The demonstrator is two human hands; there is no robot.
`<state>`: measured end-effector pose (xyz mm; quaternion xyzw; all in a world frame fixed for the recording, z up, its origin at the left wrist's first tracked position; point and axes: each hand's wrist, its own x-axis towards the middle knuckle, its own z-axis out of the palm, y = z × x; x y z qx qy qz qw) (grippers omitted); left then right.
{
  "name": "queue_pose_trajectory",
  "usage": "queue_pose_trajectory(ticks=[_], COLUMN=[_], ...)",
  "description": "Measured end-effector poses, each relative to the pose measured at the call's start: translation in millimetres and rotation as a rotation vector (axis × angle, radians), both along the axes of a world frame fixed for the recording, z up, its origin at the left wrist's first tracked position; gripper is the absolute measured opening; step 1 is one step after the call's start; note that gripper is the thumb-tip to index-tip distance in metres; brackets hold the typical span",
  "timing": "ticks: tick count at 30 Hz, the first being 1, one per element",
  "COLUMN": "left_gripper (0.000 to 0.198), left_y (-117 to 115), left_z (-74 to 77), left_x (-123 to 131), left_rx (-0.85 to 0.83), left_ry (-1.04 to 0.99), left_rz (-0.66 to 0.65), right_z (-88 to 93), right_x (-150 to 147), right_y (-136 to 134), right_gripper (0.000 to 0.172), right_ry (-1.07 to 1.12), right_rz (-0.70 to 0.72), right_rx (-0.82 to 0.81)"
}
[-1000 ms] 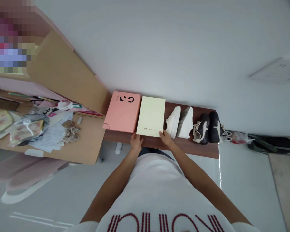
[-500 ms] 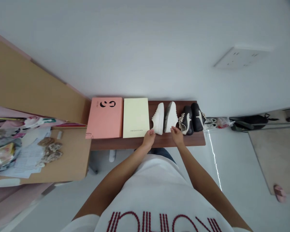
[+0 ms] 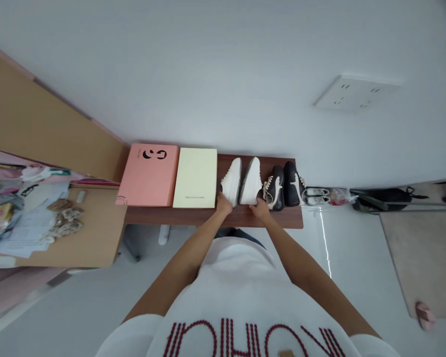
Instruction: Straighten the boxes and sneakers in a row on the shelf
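Observation:
Two white sneakers stand side by side on a brown wooden bench, their soles turned toward each other. My left hand point(image 3: 224, 204) is closed around the near end of the left white sneaker point(image 3: 231, 181). At the near end of the right white sneaker point(image 3: 251, 182), my right hand point(image 3: 260, 208) has its fingers wrapped on the shoe. A pair of black sneakers point(image 3: 293, 184) with cream laces and trim sits just right of my right hand. To the left of the white pair lies a pale yellow box point(image 3: 196, 176) marked MEIZHIYUAN.
A pink box point(image 3: 150, 173) occupies the left end of the bench point(image 3: 208, 217). Farther left, a desk point(image 3: 100, 228) carries papers and scrunchies. The wall with a socket plate point(image 3: 357, 93) rises behind. More shoes and bags line the floor at right, near a mat point(image 3: 423, 258).
Both hands have closed on the near ends of the white sneakers. The two shoes have shifted slightly, and the right one's grey sole shows less. The camera view has moved a little.

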<state>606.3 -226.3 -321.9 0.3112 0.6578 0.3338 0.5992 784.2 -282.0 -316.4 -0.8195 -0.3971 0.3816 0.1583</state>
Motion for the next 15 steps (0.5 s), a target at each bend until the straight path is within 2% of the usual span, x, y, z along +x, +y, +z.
queue_pose_trajectory(ticks=[3,5,10,15], left_gripper=[0.059,0.048,0.04,0.038], left_y=[3.6,4.3,-2.8,-5.1], left_z=[-1.0,0.2,8.1,23.1], left_x=[0.7,-2.6,-11.7,-3.0], left_rx=[-0.036,-0.034,0.014,0.114], left_ry=[0.221,0.29,0.299,0.261], left_rz=[-0.104,-0.172,-0.296,-0.42], right_z=[2.4,6.0,20.2,36.2], right_x=[-5.2,-5.9,5.0,10.6], right_y=[6.6,9.9,10.4,8.6], right_gripper=[0.05,0.051,0.05,0.042], right_ry=[-0.057,-0.085,-0.109,-0.177], right_rz=[0.068,0.098,0.209,0.343], right_rx=[-0.011,0.022,0.06,-0.004])
